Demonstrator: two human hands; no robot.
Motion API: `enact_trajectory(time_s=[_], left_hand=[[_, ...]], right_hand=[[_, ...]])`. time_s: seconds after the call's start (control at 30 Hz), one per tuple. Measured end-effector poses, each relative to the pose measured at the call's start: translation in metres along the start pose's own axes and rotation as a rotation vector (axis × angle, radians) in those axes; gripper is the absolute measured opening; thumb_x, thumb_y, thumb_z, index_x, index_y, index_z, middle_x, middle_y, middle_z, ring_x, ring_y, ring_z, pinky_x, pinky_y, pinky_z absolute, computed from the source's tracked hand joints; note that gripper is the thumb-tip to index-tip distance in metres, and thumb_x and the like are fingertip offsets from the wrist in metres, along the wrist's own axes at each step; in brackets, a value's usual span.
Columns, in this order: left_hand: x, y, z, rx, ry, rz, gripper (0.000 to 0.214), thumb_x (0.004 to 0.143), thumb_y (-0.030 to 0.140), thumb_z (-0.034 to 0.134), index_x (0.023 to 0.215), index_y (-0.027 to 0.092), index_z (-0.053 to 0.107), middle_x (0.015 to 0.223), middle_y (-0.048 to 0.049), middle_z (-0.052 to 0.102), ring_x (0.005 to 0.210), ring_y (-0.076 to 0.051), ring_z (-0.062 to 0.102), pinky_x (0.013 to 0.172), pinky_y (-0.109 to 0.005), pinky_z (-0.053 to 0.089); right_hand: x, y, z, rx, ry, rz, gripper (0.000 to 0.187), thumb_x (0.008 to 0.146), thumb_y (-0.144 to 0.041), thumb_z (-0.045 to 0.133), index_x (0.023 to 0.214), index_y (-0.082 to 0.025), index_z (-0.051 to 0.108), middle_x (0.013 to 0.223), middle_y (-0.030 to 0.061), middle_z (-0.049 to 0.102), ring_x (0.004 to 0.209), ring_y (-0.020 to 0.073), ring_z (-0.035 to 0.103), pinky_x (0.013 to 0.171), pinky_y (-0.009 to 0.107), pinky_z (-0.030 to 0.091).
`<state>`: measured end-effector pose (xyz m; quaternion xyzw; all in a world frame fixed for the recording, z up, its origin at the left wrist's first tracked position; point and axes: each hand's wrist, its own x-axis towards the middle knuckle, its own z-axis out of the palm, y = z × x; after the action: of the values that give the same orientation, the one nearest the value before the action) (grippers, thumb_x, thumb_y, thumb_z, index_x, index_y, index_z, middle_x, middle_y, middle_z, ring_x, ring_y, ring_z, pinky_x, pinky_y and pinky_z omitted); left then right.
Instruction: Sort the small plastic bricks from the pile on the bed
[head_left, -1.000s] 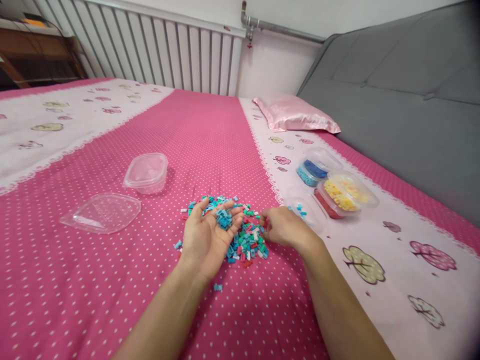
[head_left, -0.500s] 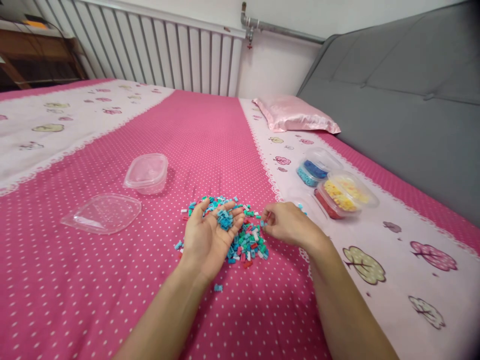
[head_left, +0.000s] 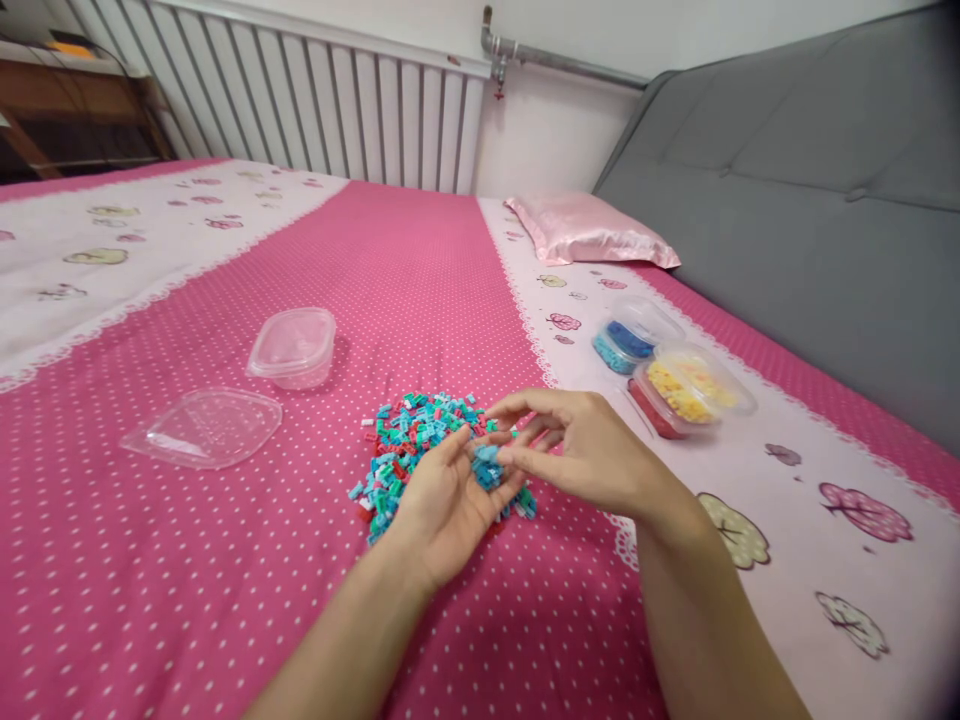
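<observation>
A heap of tiny blue, teal, red and white bricks (head_left: 416,435) lies on the pink dotted bedsheet (head_left: 187,560). My left hand (head_left: 450,500) rests palm up at the heap's near right edge and cups a small clump of light blue bricks (head_left: 487,468). My right hand (head_left: 577,445) hovers right beside it, fingers partly spread, thumb and fingertips touching the clump in the left palm. Whether the right fingers hold a piece is too small to tell.
An empty clear tub (head_left: 294,345) and its clear lid (head_left: 206,427) lie to the left. On the right stand a tub of blue bricks (head_left: 626,338) and a tub of yellow and red bricks (head_left: 686,385). A pink pillow (head_left: 589,230), grey headboard (head_left: 810,200) and white radiator (head_left: 315,100) are beyond.
My left hand has shifted right and nearer, off the heap's middle. My right hand has moved left from beside the small tub to meet the left palm, with fingers opening.
</observation>
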<state>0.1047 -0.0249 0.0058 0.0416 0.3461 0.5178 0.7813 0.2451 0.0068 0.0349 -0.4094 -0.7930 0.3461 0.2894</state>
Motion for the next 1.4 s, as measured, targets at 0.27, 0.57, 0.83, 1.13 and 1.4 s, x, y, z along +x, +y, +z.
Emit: enact_trajectory(time_s=[0.27, 0.57, 0.83, 1.13, 1.4], left_hand=[[-0.005, 0.020, -0.004, 0.077, 0.027, 0.031, 0.027, 0.092, 0.015, 0.033, 0.086, 0.006, 0.058, 0.067, -0.0087, 0.059, 0.050, -0.009, 0.054, 0.039, -0.014, 0.041], [-0.010, 0.049, -0.010, 0.026, 0.102, 0.189, 0.029, 0.091, 0.013, 0.032, 0.073, 0.010, 0.054, 0.063, -0.0056, 0.053, 0.047, -0.007, 0.048, 0.034, -0.012, 0.036], [-0.007, 0.051, -0.014, 0.033, 0.156, 0.195, 0.026, 0.090, 0.013, 0.033, 0.073, 0.011, 0.053, 0.063, -0.0049, 0.052, 0.046, -0.007, 0.046, 0.033, -0.012, 0.034], [-0.005, 0.051, -0.016, 0.050, 0.125, 0.209, 0.028, 0.092, 0.015, 0.030, 0.071, 0.015, 0.049, 0.052, 0.0045, 0.038, 0.033, -0.004, 0.029, 0.027, -0.013, 0.020], [-0.005, 0.050, -0.017, 0.040, 0.103, 0.216, 0.031, 0.095, 0.018, 0.028, 0.072, 0.016, 0.047, 0.049, 0.0067, 0.033, 0.031, -0.004, 0.026, 0.028, -0.013, 0.020]], right_hand=[[0.018, 0.039, 0.013, -0.259, 0.116, -0.025, 0.029, 0.086, -0.007, 0.047, 0.104, -0.020, 0.067, 0.104, 0.0036, 0.069, 0.097, 0.0169, 0.063, 0.087, 0.032, 0.047], [0.020, 0.055, 0.017, -0.626, -0.149, 0.203, 0.037, 0.084, -0.005, 0.048, 0.104, -0.026, 0.071, 0.104, 0.0041, 0.070, 0.101, 0.0216, 0.062, 0.085, 0.029, 0.045], [0.017, 0.056, 0.005, -0.743, -0.084, 0.381, 0.032, 0.081, -0.009, 0.050, 0.096, -0.024, 0.074, 0.099, 0.0071, 0.071, 0.096, 0.0249, 0.065, 0.077, 0.029, 0.047], [0.016, 0.066, 0.005, -0.692, 0.013, 0.483, 0.033, 0.077, -0.005, 0.052, 0.102, -0.017, 0.070, 0.098, 0.0113, 0.070, 0.097, 0.0245, 0.064, 0.079, 0.028, 0.046], [0.021, 0.077, 0.013, -0.503, -0.035, 0.337, 0.043, 0.070, 0.003, 0.052, 0.106, -0.015, 0.067, 0.089, 0.0058, 0.072, 0.081, 0.0167, 0.066, 0.072, 0.021, 0.047]])
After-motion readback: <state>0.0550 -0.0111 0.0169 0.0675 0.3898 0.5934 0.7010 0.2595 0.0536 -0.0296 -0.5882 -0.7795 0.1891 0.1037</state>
